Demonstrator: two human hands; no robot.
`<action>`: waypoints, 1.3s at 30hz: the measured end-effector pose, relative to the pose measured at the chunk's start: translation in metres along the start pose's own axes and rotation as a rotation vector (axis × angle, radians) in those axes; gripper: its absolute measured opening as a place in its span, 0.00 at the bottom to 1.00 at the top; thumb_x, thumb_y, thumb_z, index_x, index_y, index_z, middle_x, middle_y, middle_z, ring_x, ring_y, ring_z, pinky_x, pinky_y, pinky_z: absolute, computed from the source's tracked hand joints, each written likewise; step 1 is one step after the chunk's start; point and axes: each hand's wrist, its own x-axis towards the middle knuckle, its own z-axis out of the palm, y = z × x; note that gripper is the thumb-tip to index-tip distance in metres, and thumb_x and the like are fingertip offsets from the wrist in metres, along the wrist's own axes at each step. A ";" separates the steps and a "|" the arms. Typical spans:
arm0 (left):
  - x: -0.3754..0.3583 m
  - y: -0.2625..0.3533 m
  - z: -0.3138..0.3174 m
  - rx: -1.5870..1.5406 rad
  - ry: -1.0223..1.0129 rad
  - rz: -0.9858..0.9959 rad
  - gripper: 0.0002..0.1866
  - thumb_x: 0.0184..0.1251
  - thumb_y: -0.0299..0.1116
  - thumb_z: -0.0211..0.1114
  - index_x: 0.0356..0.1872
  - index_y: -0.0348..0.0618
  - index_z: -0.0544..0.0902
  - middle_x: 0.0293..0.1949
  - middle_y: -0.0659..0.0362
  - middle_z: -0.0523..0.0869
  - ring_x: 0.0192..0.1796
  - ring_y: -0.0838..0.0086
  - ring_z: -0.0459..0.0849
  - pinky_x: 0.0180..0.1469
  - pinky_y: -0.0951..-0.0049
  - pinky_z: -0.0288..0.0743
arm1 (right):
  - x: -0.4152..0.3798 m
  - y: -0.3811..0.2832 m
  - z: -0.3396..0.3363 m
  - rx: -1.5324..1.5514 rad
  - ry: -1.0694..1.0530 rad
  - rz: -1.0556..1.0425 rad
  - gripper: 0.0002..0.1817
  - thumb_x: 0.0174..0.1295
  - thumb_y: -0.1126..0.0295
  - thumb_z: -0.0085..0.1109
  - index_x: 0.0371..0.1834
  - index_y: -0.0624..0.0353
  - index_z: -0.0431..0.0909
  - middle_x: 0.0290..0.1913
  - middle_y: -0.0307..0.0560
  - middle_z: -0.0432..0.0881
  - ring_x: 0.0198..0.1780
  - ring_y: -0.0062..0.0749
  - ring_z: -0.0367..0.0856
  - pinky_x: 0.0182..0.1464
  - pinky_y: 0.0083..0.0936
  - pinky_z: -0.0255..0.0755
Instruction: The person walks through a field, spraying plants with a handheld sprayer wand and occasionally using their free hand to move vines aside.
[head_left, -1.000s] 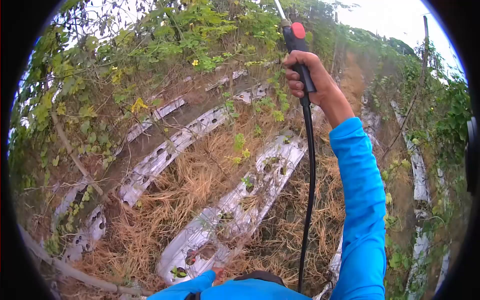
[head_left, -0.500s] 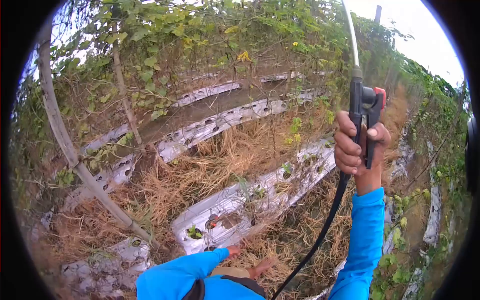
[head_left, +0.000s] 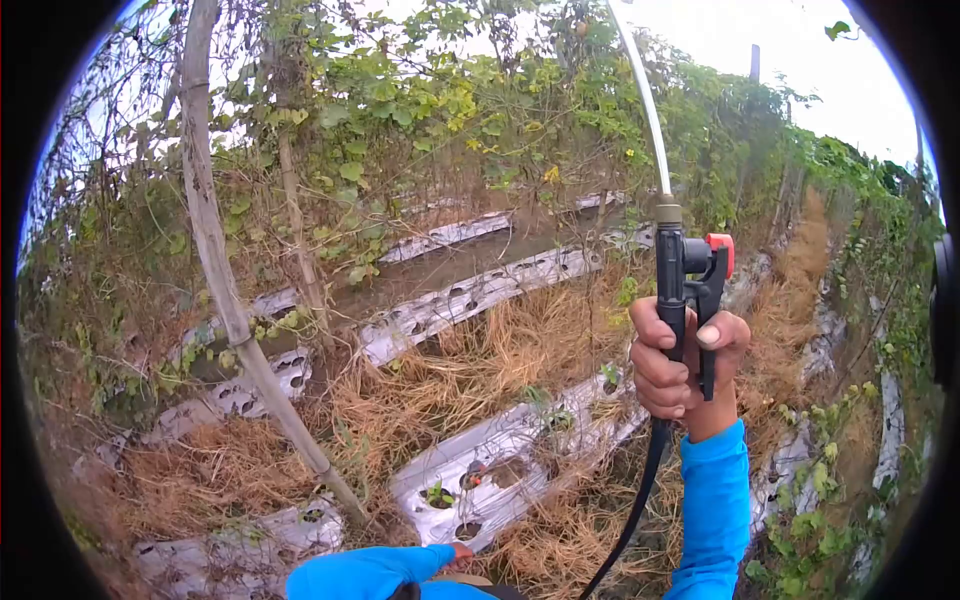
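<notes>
My right hand (head_left: 690, 365) is wrapped around the black handle of a spray wand (head_left: 670, 255), held up in front of me. The thumb rests on its trigger lever, which has a red tip (head_left: 722, 243). A pale metal lance (head_left: 645, 95) rises from the handle past the top of the view, leaning left. From below the fist a black hose (head_left: 645, 490) runs down to the bottom edge. Low in the view, my left hand (head_left: 462, 553) shows only in small part beyond the blue sleeve, near the end of a plastic-covered bed; its fingers cannot be made out.
Silvery plastic mulch (head_left: 455, 455) with planting holes covers the beds; a small green plant (head_left: 437, 495) grows in one hole. Dry straw (head_left: 480, 350) lies between rows. A slanting wooden pole (head_left: 225, 280) stands left. Climbing vines (head_left: 450, 100) fill the back and right side.
The view has tilted up and turned slightly left. My right hand and the spray wand appear further left and lower, the lance leaning more. My left hand shows less, and a bare foot has left the view.
</notes>
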 end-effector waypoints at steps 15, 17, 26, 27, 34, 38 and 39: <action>-0.048 -0.121 -0.019 -0.233 -0.048 0.018 0.12 0.62 0.47 0.56 0.37 0.52 0.79 0.23 0.63 0.78 0.18 0.70 0.75 0.18 0.64 0.66 | 0.074 0.164 0.069 -0.235 0.514 -0.173 0.14 0.54 0.65 0.61 0.35 0.58 0.67 0.20 0.37 0.65 0.15 0.17 0.63 0.13 0.16 0.60; -0.068 -0.172 -0.024 -0.268 -0.157 -0.239 0.15 0.62 0.48 0.53 0.39 0.49 0.77 0.24 0.59 0.79 0.20 0.68 0.75 0.22 0.60 0.70 | 0.055 0.203 0.081 -0.218 0.670 -0.243 0.13 0.53 0.68 0.64 0.33 0.57 0.67 0.19 0.33 0.65 0.14 0.15 0.63 0.13 0.13 0.57; -0.069 -0.280 -0.009 -0.023 -0.273 -0.367 0.16 0.66 0.53 0.52 0.39 0.53 0.77 0.28 0.60 0.83 0.28 0.63 0.82 0.30 0.56 0.78 | -0.027 0.313 0.188 -0.776 1.636 -0.490 0.17 0.58 0.56 0.63 0.32 0.57 0.69 0.21 0.30 0.66 0.20 0.13 0.65 0.22 0.15 0.59; -0.066 -0.274 -0.006 -0.022 -0.287 -0.362 0.16 0.66 0.53 0.52 0.39 0.53 0.77 0.28 0.60 0.83 0.28 0.63 0.82 0.30 0.55 0.79 | -0.036 0.315 0.199 -0.945 1.786 -0.448 0.19 0.59 0.53 0.62 0.32 0.57 0.70 0.21 0.31 0.67 0.21 0.14 0.65 0.23 0.16 0.60; -0.052 -0.215 -0.012 -0.108 -0.262 -0.224 0.14 0.63 0.44 0.53 0.39 0.47 0.78 0.26 0.57 0.81 0.24 0.63 0.80 0.27 0.55 0.75 | -0.040 0.270 0.259 -1.042 1.790 -0.462 0.21 0.58 0.49 0.64 0.32 0.55 0.71 0.20 0.30 0.69 0.18 0.13 0.67 0.19 0.15 0.61; -0.083 -0.172 -0.011 -0.017 -0.044 -0.020 0.11 0.63 0.42 0.52 0.36 0.47 0.77 0.27 0.56 0.81 0.25 0.64 0.81 0.26 0.52 0.75 | -0.030 0.259 0.301 -1.023 1.680 -0.483 0.18 0.59 0.55 0.66 0.34 0.54 0.70 0.20 0.31 0.68 0.16 0.14 0.68 0.17 0.13 0.64; -0.089 -0.170 -0.013 -0.011 -0.041 -0.022 0.11 0.63 0.42 0.52 0.36 0.47 0.77 0.27 0.56 0.81 0.25 0.64 0.81 0.26 0.52 0.75 | -0.031 0.263 0.311 -1.076 1.693 -0.466 0.18 0.58 0.54 0.67 0.32 0.55 0.72 0.20 0.31 0.69 0.17 0.13 0.68 0.18 0.14 0.64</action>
